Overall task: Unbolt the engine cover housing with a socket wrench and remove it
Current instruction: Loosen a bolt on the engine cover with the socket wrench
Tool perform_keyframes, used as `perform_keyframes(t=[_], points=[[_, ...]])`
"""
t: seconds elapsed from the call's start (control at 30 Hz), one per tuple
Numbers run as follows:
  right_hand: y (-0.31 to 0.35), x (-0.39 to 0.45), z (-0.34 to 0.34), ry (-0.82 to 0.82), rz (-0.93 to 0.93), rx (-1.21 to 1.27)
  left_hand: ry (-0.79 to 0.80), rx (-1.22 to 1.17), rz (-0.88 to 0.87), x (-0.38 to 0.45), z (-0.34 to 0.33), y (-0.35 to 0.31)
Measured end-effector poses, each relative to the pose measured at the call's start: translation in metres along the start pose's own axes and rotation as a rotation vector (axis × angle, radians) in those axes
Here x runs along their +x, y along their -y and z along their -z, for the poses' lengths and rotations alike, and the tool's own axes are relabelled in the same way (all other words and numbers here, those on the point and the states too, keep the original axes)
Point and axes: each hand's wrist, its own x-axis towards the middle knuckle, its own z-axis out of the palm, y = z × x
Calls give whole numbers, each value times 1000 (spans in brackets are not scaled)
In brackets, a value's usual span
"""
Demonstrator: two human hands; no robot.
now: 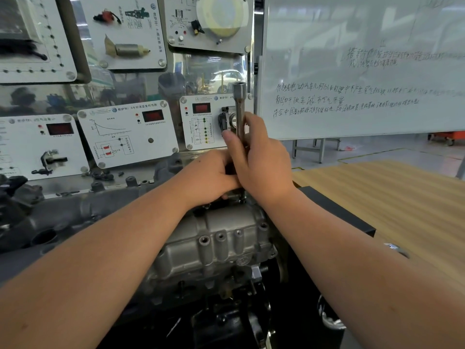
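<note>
whiteboard (364, 66) fills upper right, handwritten Chinese in several lines, too smeared to read reliably

trainer wall behind the engine carries white display panels (125, 133), each with a round VW logo and a Chinese title line; three lower ones have red digital readouts, middle one shows a falling curve plus a circuit sketch. small text not legible

wooden bench (392, 197) at right, a black box at its left edge

engine cover housing (214, 238): grey cast metal, sits on top of the engine block at frame centre, just left of the bench's left edge, bolt bosses along its near face. round stamped mark low on the near face, unreadable

both forearms reach in from the bottom corners and meet over the housing's far top edge

right hand (261, 159): fingers and thumb wrapped round the shaft of the socket wrench (239, 109), thumb up along it. tool stands upright, long steel tube, open socket end at top, lower end down at a bolt on the housing's far right corner

left hand (214, 175): curled in against the right hand at the base of the tool; cannot tell if it actually grips the shaft or only braces

silver bracelet (397, 249) on the right forearm
</note>
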Motion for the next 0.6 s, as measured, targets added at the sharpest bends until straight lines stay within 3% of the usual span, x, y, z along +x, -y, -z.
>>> perform_keyframes(t=[0.6], points=[[0, -3, -1, -21, 19, -5, 5, 8, -36, -2, 2, -2]])
